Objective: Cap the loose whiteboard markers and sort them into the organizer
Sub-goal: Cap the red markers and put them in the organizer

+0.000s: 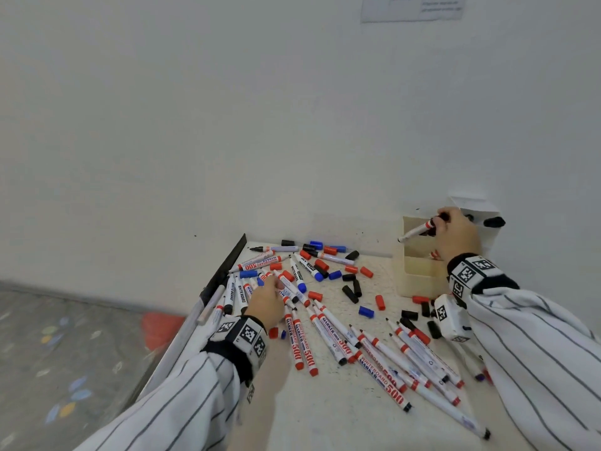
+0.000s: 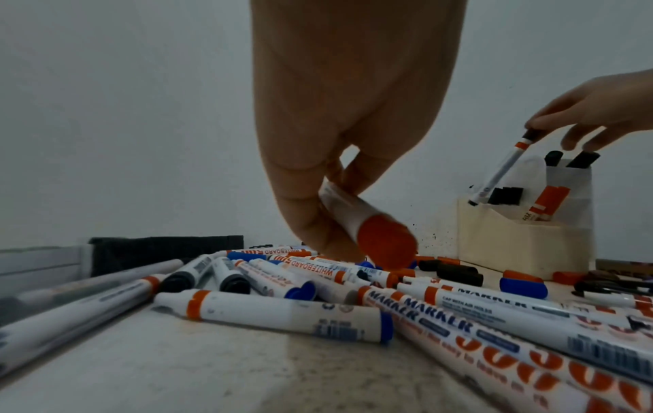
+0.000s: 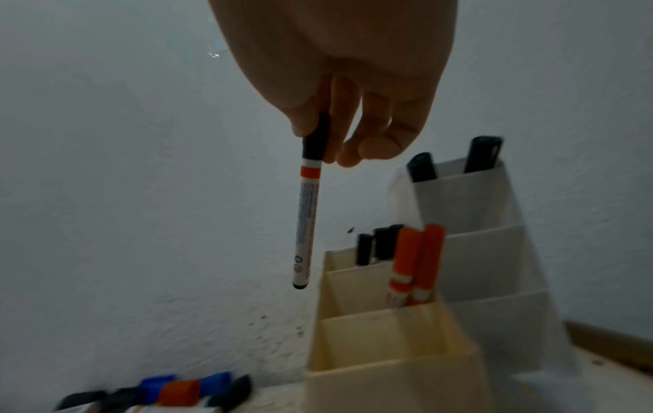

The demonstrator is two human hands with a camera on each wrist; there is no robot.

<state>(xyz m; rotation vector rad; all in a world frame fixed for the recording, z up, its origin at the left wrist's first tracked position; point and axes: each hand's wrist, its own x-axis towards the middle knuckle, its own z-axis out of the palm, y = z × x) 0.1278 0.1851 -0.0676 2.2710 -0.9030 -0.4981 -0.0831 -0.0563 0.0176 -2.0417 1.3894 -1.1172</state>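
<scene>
Several uncapped and capped whiteboard markers [image 1: 338, 340] and loose caps [image 1: 350, 292] lie scattered on the pale table [image 1: 325, 418]. My right hand [image 1: 455, 234] pinches a thin black-capped marker [image 3: 307, 212] by its cap, dangling it above the left edge of the cream stepped organizer [image 1: 419, 271]. The same thin marker [image 2: 502, 167] hangs over that organizer [image 2: 523, 246] in the left wrist view. My left hand [image 1: 268, 297] reaches into the pile and pinches a white marker with a red end [image 2: 371, 226], lifting it off the heap.
The cream organizer [image 3: 388, 363] holds two red-capped markers [image 3: 417, 265] and black-capped ones [image 3: 378, 243]. A taller white organizer [image 3: 477, 223] behind it holds two black-capped markers. The wall is close behind. The table's left edge [image 1: 208, 288] drops to the floor.
</scene>
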